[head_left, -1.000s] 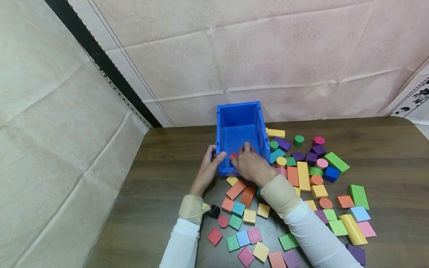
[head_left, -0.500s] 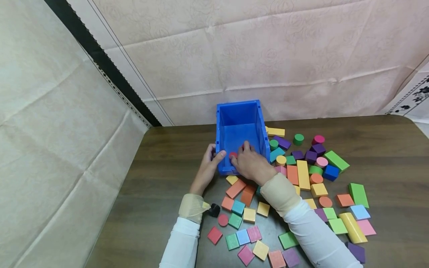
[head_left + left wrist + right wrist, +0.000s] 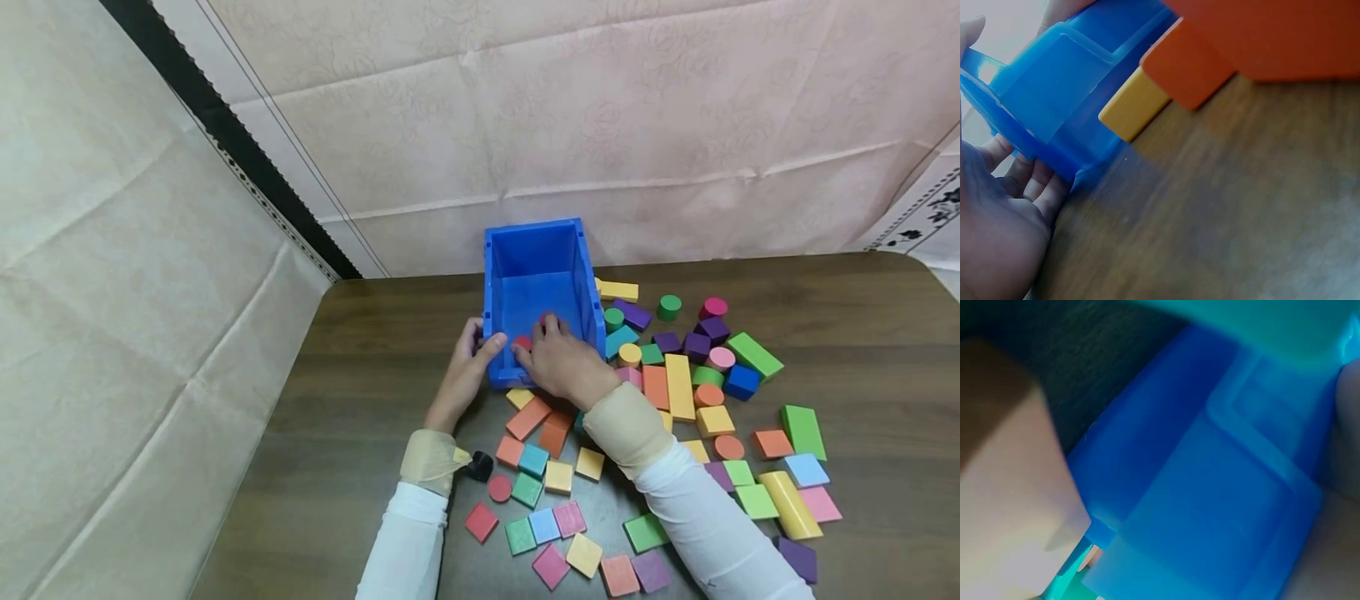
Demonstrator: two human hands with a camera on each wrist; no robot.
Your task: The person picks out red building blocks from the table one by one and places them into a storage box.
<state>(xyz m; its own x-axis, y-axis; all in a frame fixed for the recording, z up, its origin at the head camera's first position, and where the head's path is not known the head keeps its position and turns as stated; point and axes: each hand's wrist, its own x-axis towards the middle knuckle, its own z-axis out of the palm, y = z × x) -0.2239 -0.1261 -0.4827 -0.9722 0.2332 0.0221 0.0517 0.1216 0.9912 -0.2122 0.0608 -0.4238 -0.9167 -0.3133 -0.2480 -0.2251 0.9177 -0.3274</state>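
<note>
A blue plastic bin stands at the back of the table. My left hand grips its left wall, thumb over the rim and fingers outside; the left wrist view shows the curled fingers against the bin. My right hand reaches over the near right part of the bin, fingers bent down inside it. A small red block shows at its fingertips, mostly hidden by the hand. Just beside the right thumb, a red round block lies in the bin. Right at the bin's near wall is a yellow block.
Many coloured blocks spread right of the bin and in front of it, among them a long yellow block, a yellow cylinder and a green block. An orange block lies close below the bin. A cloth-covered wall rises behind the table.
</note>
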